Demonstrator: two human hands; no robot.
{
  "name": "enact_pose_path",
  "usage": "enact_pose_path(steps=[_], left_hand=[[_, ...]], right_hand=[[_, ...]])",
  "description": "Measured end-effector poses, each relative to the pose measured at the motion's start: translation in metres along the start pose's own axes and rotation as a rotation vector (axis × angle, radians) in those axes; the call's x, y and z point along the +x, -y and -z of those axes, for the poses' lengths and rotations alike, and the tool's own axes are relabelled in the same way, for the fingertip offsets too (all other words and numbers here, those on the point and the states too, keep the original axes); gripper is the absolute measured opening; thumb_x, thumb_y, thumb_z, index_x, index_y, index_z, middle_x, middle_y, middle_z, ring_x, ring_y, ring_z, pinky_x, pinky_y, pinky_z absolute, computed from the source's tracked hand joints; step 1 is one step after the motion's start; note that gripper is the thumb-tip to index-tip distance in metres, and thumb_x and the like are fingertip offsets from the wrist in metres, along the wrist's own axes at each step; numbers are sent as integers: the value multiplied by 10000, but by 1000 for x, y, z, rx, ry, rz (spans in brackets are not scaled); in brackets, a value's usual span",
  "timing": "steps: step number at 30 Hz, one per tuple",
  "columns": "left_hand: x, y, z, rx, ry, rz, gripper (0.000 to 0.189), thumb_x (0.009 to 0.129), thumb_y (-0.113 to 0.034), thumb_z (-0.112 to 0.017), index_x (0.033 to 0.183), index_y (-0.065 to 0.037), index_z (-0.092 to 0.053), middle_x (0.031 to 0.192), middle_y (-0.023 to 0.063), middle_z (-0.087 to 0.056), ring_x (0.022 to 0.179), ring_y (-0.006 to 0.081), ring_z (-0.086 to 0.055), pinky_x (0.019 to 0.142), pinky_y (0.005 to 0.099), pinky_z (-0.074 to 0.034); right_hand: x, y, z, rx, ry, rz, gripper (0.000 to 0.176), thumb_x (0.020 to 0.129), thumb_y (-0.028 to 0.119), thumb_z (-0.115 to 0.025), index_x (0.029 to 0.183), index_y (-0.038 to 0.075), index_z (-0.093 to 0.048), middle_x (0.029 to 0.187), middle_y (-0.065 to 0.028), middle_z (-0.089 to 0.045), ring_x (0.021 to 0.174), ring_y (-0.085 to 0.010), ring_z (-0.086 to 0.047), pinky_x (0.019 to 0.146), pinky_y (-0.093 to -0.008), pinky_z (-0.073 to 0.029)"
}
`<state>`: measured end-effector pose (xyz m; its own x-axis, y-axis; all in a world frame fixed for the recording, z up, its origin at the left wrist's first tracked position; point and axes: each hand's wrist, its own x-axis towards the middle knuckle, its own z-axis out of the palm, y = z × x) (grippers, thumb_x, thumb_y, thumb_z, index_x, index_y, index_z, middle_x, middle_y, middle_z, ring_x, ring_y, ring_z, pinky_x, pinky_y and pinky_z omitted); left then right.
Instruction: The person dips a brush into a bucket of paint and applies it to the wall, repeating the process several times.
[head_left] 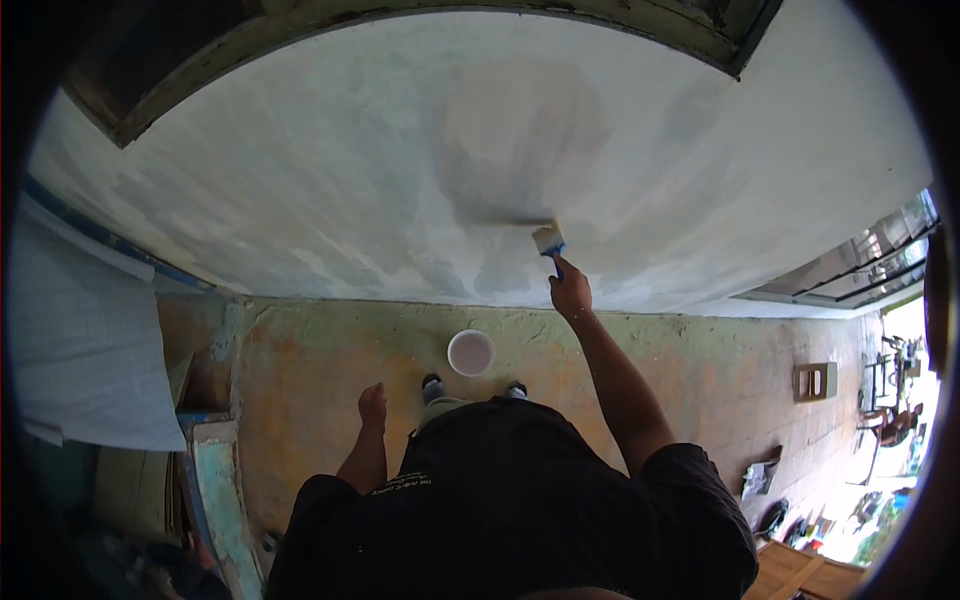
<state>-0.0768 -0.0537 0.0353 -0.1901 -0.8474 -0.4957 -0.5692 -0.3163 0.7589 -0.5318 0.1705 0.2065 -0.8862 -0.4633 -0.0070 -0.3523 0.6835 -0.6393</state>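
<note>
My right hand is wrapped around the blue handle of a paintbrush, held up in front of the wall. Its wide, pale bristles are at the wall, whose surface is streaked with white and grey patches. A darker damp-looking area spreads above the brush. My left hand hangs low at my side with its fingers curled in, and nothing shows in it. On the floor between the hands, close to my feet, stands a white bucket with pale liquid inside.
A window frame borders the wall at the top, and another barred window lies to the right. White sheeting hangs at the left. On the tiled floor at right are a small stool and a crumpled bag.
</note>
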Motion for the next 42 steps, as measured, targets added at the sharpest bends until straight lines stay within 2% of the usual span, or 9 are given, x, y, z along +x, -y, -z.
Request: enact_pose_path(steps=[2,5,7,13,19,24,25,31,42], left_hand=[[-16,10,-5,-17,-45,44,459,919,-408,-617,1096,16,-636,901,92,-649,784,206,-621,740,343,-492],[-46,37,-3,-23,-109,122,443,918,-400,-627,1095,6,-638,910,80,-647,782,199,-617,721,341,-495],[-65,58,1,-37,-136,181,429,917,-393,-634,1096,-3,-639,917,70,-645,778,190,-612,708,338,-498],[-115,94,3,-64,-223,333,353,915,-374,-642,1008,-33,-635,854,45,-613,723,156,-576,644,333,-497],[-132,92,5,-123,-237,358,353,915,-366,-639,1044,-37,-640,869,43,-626,728,153,-589,604,320,-491],[-121,92,7,-165,-292,354,374,919,-369,-634,1077,-30,-640,887,48,-634,756,161,-603,642,325,-505],[-120,95,12,-185,-299,362,376,919,-368,-632,1079,-27,-640,890,49,-635,760,162,-604,654,325,-507],[-119,127,22,-210,-238,370,374,920,-355,-633,1090,-23,-651,913,56,-653,800,162,-609,751,319,-511],[-118,191,16,10,-50,197,342,893,-328,-669,1070,-35,-670,1038,121,-705,1005,225,-658,897,347,-501]], right_hand=[[0,0,8,128,36,16,522,829,144,-669,1331,72,-547,1229,-216,-620,1153,-387,-583,956,-421,-473],[18,26,40,291,-44,125,529,824,134,-687,1325,43,-545,1111,-221,-665,1009,-346,-654,892,-389,-492],[14,76,88,376,-93,114,519,832,111,-681,1327,36,-544,923,-166,-667,800,-230,-631,784,-326,-490],[-27,132,129,708,-94,255,484,876,62,-614,1345,-2,-510,806,-11,-553,727,-84,-489,687,-238,-430],[-33,118,86,797,-8,333,454,882,35,-623,1320,5,-509,759,41,-500,552,-11,-404,477,-186,-334],[-43,134,75,830,138,277,446,856,13,-613,1293,-1,-522,757,16,-529,597,-39,-439,538,-207,-365],[-50,141,69,815,181,253,435,847,9,-610,1274,-8,-532,768,2,-545,636,-51,-457,581,-218,-390],[-63,118,4,818,603,-163,286,884,67,-555,1168,37,-550,600,16,-451,408,-56,-331,354,-237,-282],[-103,-4,-159,173,923,-351,268,909,209,-513,1032,14,-649,629,-19,-517,455,-98,-454,360,-262,-406]])
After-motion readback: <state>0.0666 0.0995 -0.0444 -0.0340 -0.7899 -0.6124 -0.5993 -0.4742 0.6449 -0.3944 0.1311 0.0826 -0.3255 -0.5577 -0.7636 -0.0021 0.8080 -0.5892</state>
